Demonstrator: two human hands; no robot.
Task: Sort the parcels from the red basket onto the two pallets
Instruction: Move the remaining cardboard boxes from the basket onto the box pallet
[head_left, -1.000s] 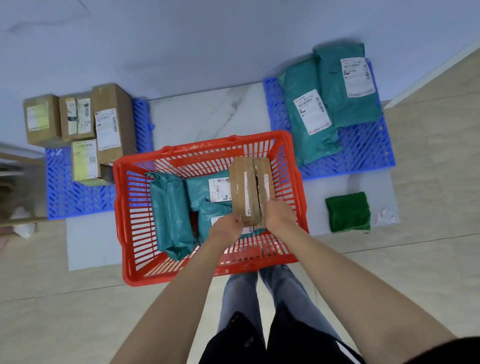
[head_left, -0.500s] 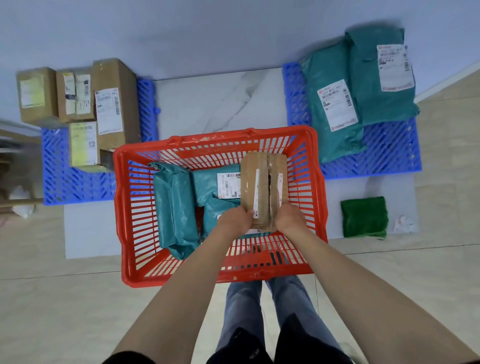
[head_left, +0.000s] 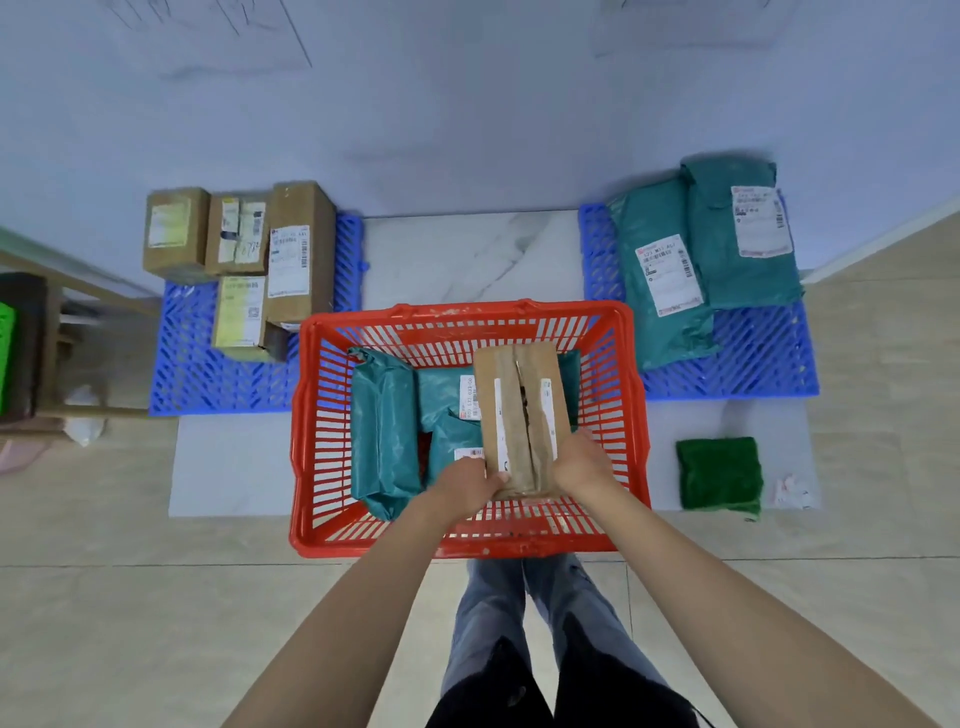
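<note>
Currently both hands hold one box (head_left: 522, 415) over the red basket (head_left: 467, 543). Left hand (head_left: 470, 486) grips the box's near left corner, thumb on the top face. Right hand (head_left: 582, 460) grips the near right edge, fingers curled round the side. Box is brown cardboard, taped along the middle, with white label strips either side of the tape; its long axis runs away from the person.

Basket sits on a pale mat (head_left: 467, 254) on the floor, between two blue pallets. Inside the basket, under and left of the box: teal bags. One long bag (head_left: 384, 431) lies along the left wall; at least two more (head_left: 447, 395) lie partly hidden by the box, their white labels showing.

Left pallet (head_left: 208, 374): four brown boxes (head_left: 244, 260) grouped at its far end, touching one another, labels up. Right pallet (head_left: 753, 358): two teal bags (head_left: 706, 249) side by side, overlapping, each with a white label.

On the mat, right of the basket: a folded green cloth (head_left: 719, 475), and just beside it a small white scrap (head_left: 789, 491).
</note>
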